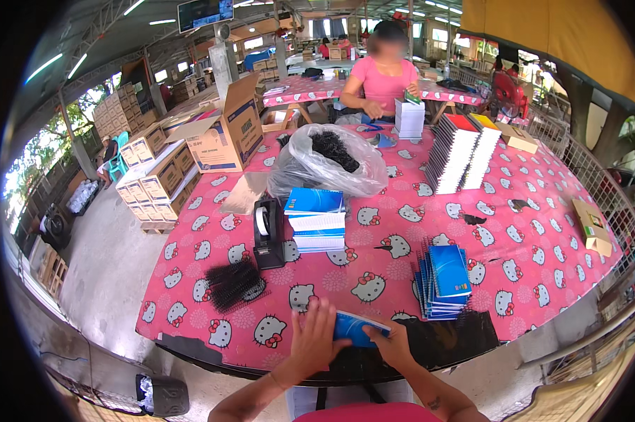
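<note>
Both hands meet on a blue notebook [359, 328] lying at the near edge of the table [542, 211]; the left hand [316, 341] lies flat on its left end with fingers spread wide, pressing rather than gripping; the right hand [393, 344] rests at its right end, fingers bent over the edge, though whether they pinch the cover cannot be told; just right of the hands a dark strip of black binding coils [458, 336] lies along the table's front edge; above that sits a fanned stack of blue notebooks [444, 280]; to the left of the hands lies a loose bundle of black spiral coils [234, 284]; behind it stands a black tape dispenser [268, 233], and just beside that a squared pile of blue and white notebooks [317, 221]; farther back a clear plastic bag [328, 165] holds more black coils; a tall leaning stack of notebooks [464, 151] stands toward the far right; across the table a person in a pink top [384, 79] handles a white stack [409, 118]; cardboard boxes [226, 130] crowd the far left.
</note>
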`<state>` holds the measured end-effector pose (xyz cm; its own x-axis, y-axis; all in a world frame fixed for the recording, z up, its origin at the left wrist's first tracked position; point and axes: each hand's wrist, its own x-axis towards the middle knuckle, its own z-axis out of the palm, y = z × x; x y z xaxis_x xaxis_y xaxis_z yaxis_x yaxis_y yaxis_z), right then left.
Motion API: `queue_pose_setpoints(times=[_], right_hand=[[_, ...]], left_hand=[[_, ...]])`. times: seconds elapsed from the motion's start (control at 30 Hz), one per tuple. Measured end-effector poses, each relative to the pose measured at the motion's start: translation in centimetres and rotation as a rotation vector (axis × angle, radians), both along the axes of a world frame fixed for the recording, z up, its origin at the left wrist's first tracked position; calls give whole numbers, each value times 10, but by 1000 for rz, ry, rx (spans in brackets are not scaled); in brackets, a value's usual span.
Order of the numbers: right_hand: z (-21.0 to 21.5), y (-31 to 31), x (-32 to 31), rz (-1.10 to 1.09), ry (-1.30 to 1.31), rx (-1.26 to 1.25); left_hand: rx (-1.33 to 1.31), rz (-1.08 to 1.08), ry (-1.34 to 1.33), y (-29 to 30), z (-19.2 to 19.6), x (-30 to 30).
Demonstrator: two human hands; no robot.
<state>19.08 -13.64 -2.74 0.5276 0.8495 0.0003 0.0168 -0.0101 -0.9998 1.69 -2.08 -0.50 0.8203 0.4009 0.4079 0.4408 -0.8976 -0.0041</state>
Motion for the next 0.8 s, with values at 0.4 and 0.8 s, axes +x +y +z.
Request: queue_pose_setpoints(times=[0.4,0.8], right_hand=[[2,2,-6,-1,-131,12],[-15,-5,20,213,-179,135]], left_hand=[[8,-103,-91,27,16,9],[-492,-454,-137,61,41,-3]])
